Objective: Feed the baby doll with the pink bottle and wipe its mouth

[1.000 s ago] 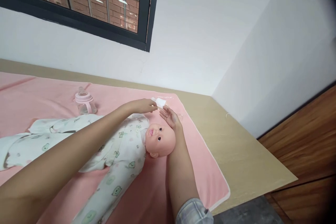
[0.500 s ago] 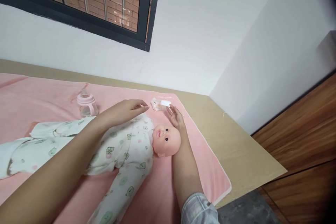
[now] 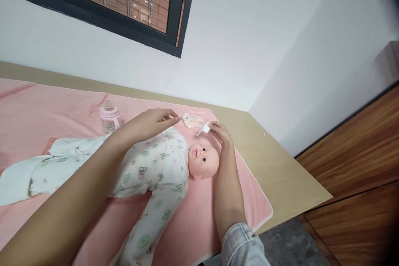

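Right hand above the doll's head, fingers bent, fingertips pinching a small white piece with a narrow tip; the tip points down and toward the left. Piece lies between the hand and a clear, crinkled plastic wrapper on a soft pink blanket with a pale edge. Left hand over the doll's upper body, back of the hand up, fingers loosely bent and close together, thumb stretched toward the wrapper, just beside it; cannot tell whether anything sits in its grasp. Bald, pale pink doll in white clothes printed with green bears lies face up on the blanket, head near the right forearm, legs toward the left. Clear baby bottle with a pink collar stands upright beyond the left forearm. Blanket spread on a light wood-coloured tabletop; dark-framed window in the white wall behind. Rolled, pale grey-blue sleeve on the right arm.
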Available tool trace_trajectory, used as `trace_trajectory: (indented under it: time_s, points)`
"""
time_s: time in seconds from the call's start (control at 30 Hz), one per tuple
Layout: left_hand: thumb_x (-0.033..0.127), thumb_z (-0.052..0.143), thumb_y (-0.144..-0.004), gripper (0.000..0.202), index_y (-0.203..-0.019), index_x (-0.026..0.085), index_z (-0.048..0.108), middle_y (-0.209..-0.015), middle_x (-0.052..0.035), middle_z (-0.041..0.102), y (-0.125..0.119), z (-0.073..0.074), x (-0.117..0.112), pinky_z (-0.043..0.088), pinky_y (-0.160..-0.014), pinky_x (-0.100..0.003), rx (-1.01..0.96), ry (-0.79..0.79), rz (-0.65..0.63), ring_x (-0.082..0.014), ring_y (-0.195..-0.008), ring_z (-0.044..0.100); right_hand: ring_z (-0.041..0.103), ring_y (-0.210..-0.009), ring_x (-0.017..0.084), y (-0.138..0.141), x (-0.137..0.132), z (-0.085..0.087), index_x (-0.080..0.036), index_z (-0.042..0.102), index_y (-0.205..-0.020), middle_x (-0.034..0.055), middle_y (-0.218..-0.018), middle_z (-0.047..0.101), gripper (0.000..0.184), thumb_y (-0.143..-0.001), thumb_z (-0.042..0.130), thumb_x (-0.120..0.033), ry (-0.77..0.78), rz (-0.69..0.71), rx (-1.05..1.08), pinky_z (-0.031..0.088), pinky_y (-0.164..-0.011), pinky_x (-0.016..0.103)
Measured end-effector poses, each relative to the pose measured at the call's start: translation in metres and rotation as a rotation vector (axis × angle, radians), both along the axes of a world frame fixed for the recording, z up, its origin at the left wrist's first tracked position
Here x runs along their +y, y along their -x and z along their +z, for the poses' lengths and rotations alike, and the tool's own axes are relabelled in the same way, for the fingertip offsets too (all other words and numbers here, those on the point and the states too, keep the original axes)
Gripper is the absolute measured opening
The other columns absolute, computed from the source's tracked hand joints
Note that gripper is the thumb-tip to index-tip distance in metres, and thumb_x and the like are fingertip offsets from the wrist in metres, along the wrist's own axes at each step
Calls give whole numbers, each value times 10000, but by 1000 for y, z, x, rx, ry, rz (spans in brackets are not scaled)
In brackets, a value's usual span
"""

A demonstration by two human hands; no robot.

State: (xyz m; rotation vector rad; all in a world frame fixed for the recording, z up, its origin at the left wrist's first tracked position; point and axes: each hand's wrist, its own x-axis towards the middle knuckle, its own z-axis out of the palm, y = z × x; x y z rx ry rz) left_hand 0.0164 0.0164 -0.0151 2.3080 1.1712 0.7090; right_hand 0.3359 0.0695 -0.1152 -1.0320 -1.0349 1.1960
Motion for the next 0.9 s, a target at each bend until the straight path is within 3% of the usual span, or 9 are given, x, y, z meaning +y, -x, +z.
trace_trajectory:
  time_s: [0.23,0.43,0.5,0.63,0.73,0.9]
  points:
    - [611,489,-883,486,-1178,252,634,-1173,-25,673,-4,-10,8,497,-822,-297,-19,-41,-41,-241,-1042,630,574,-702,86,26,-21,55,-175,660,-822,-10,-850,653,282,-606,810,-275,-216,120,-299,500,-696,233]
    - [562,587,-812,615,-1340,249,537,-1352,-41,570,-13,-18,13,458,-960,-356,-66,-97,-70,-269,-1158,562,560,-759,90,53,-53,91,-205,704,-961,18,-979,665,271,-711,756,-295,-309,378,-525,482,-719,230]
    - [565,629,-787,601,-1303,260,570,-1345,-31,577,-14,-18,13,450,-969,-349,-76,-65,-112,-270,-1173,550,535,-738,84,58,-61,97,-211,705,-986,14,-949,665,267,-738,743,-301,-343,446,-558,477,-714,223]
    - [500,658,-785,382,-1076,254,694,-1197,-15,661,-14,-14,13,459,-917,-314,-81,-7,-213,-258,-1100,589,559,-817,100,65,-68,103,-217,701,-1023,26,-1004,666,271,-770,725,-312,-406,514,-574,478,-741,222]
    - [466,662,-777,307,-982,246,727,-1123,-17,688,-13,-10,11,474,-862,-296,-109,33,-286,-252,-1036,618,581,-885,123,66,-70,103,-217,695,-1032,39,-1047,661,279,-777,718,-328,-443,508,-546,493,-759,237]
    - [468,667,-771,269,-870,233,752,-1227,-13,649,-13,-8,7,459,-930,-301,-193,41,-307,-255,-1092,601,577,-857,110,67,-70,105,-225,671,-1051,40,-1139,642,302,-766,723,-312,-438,431,-546,509,-772,242]
